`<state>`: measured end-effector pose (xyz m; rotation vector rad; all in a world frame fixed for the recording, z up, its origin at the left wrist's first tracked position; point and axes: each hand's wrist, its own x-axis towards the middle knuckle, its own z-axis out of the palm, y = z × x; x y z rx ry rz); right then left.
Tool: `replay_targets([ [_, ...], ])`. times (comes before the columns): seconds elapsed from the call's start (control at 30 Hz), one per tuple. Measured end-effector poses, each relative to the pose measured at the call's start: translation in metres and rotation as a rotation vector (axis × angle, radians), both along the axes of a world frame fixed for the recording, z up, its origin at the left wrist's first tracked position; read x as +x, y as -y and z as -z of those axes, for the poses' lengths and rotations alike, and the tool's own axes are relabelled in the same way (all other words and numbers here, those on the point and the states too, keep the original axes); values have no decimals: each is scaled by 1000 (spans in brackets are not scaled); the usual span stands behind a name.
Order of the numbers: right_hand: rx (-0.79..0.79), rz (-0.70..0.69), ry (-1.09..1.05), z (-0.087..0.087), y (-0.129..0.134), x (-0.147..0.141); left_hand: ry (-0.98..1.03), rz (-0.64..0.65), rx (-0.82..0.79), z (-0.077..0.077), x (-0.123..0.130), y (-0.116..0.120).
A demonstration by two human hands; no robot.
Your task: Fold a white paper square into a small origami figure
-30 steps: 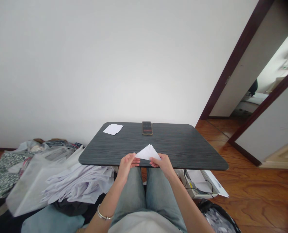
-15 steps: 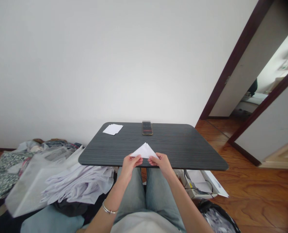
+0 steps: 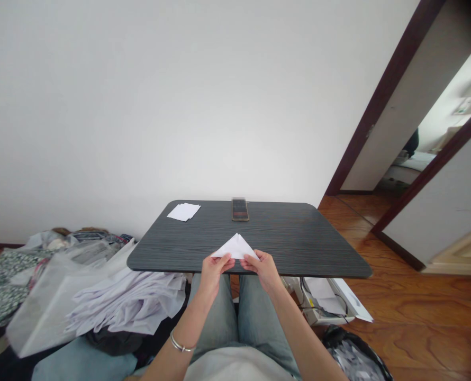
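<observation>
A white paper folded into a triangle (image 3: 236, 247) is held over the front edge of the dark table (image 3: 291, 238), its point towards the wall. My left hand (image 3: 215, 267) pinches the lower left corner between thumb and fingers. On the other side, my right hand (image 3: 262, 265) grips the lower right corner in the same way. A small stack of white paper sheets (image 3: 183, 211) lies at the table's back left. Near the middle of the back edge is a phone (image 3: 240, 209).
Piled clothes and a clear plastic bag (image 3: 48, 301) are left of the table. To the lower right, a white box with cables (image 3: 325, 301) and a black bag (image 3: 356, 354) stand on the wooden floor. A doorway opens at the right.
</observation>
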<state>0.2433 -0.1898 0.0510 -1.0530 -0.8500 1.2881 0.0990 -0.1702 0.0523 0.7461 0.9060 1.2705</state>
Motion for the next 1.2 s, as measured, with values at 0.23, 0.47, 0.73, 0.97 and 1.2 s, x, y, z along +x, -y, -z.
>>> replay_targets([
  [0.23, 8, 9, 60, -3, -1, 0, -27, 52, -38, 1, 3, -2],
  [0.47, -36, -45, 46, -6, -1, 0, -88, 66, -79, 3, 6, -3],
  [0.73, -26, -14, 53, -4, -2, 1, -19, 37, -70, 2, 6, -3],
  [0.97, 2, -8, 92, -4, -1, 2, 20, 33, -49, 2, 7, -3],
  [1.2, 35, 9, 141, 4, -4, -1, 7, 30, -41, 8, -2, -5],
])
